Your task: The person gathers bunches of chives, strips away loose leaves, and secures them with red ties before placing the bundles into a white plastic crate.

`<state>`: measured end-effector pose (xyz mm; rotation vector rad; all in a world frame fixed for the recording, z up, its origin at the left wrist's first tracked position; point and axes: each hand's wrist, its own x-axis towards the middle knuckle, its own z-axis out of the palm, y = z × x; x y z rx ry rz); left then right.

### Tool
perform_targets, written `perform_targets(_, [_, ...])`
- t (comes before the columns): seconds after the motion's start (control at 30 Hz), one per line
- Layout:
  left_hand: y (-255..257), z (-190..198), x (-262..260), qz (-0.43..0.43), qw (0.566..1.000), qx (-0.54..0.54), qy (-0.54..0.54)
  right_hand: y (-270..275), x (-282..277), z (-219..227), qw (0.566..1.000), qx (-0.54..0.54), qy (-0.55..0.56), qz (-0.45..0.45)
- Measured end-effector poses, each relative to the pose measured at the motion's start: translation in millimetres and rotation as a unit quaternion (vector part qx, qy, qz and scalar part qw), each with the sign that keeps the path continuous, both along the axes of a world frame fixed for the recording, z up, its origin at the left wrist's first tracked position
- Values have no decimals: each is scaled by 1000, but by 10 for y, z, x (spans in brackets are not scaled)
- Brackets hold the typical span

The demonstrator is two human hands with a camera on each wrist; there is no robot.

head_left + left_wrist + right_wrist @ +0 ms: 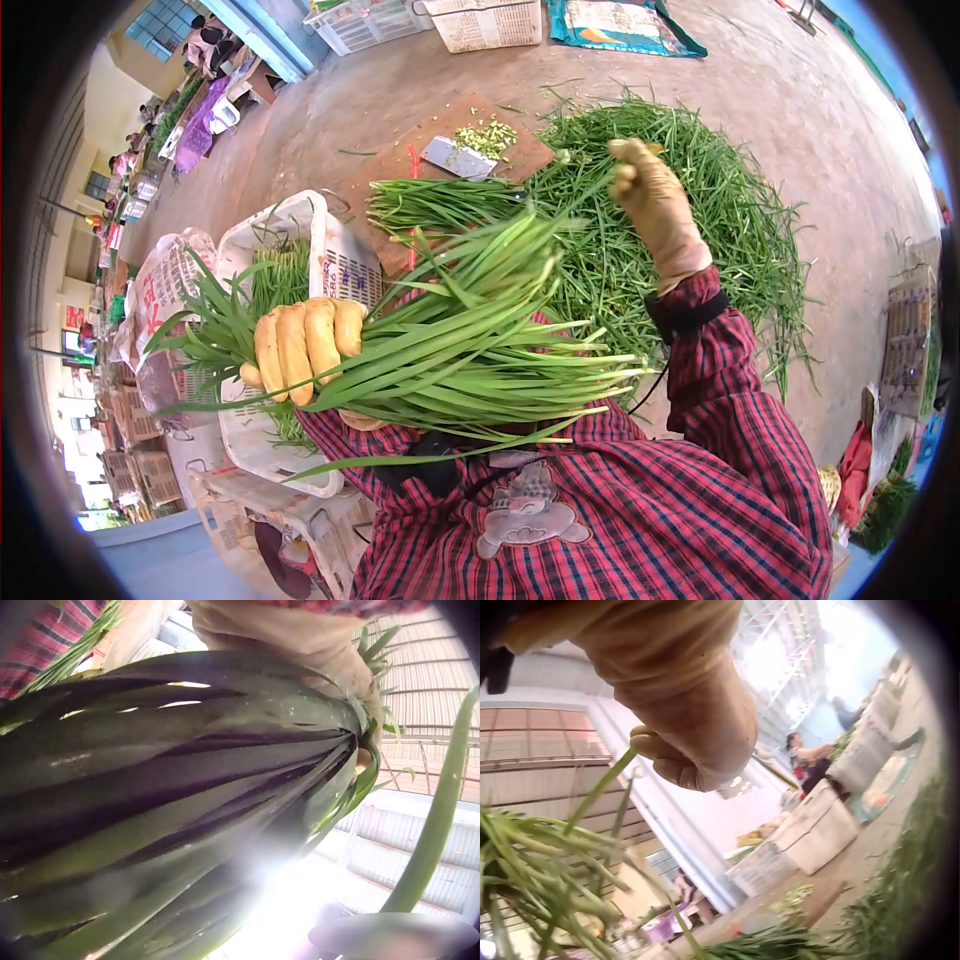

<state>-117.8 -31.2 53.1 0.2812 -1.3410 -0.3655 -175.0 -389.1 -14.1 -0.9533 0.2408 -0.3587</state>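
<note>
A yellowish glove covers my left hand [308, 350], whose fingers curl round a thick bunch of Chinese chives [470, 340]. The pale stem ends fan out to the right, and the leaves stick out past the hand on the left. In the left wrist view the flat green leaves [187, 772] fill most of the picture. My gloved right hand [660, 210] is raised over the loose chives, fingers curled in. Between its fingers, a thin chive leaf [600, 787] shows in the right wrist view, with a bit of leaf poking out on the far side.
A big heap of loose chives [690, 200] spreads over the floor. Beside it, a brown board [380, 165] carries a laid bundle [440, 205], a cleaver [457, 157] and chopped stem ends [488, 138]. At left stands a white basket [318, 240] with chives inside. More crates [487, 25] stand behind.
</note>
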Motion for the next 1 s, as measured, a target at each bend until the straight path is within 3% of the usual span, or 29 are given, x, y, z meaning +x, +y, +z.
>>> perform_targets(0.07, [-1, -25, -14, 5, 1000, -3, 17, -470, -10, -479, 987, 153, -23, -40])
perform_targets(0.17, [-21, -40, 64, -24, 999, -28, -9, -826, -245, -822, 988, 147, -41, -36])
perform_targets(0.23, [-24, -66, 106, -29, 999, -29, -16, -771, -395, -791, 996, 64, 65, 25])
perform_targets(0.33, [-90, -74, 44, -16, 999, -28, -4, -319, -398, -606, 980, -68, 110, 152])
perform_targets(0.4, [-95, -49, 7, 7, 1000, -19, 18, 23, -355, -295, 951, -165, 98, 242])
perform_targets(0.47, [-96, -29, 12, 6, 1000, -12, -5, 222, -286, -248, 925, -234, 17, 299])
perform_targets(0.5, [-109, 12, 122, -53, 996, -11, -64, 328, -218, -261, 919, -230, -30, 319])
perform_targets(0.6, [-89, 40, 136, -63, 995, -18, -81, 474, -140, -256, 888, -206, 13, 412])
perform_targets(0.7, [-99, 7, 98, -55, 996, -39, -64, 498, -200, -329, 899, -137, 54, 412])
perform_targets(0.87, [-128, 17, 196, -87, 992, -21, -87, 510, -317, -496, 926, -159, 44, 341])
perform_targets(0.93, [-130, 19, 184, -80, 993, -24, -87, 505, -326, -502, 981, -43, 45, 182])
perform_targets(1.0, [-120, 14, 160, -74, 993, -38, -81, 373, -302, -666, 988, 67, 58, 124])
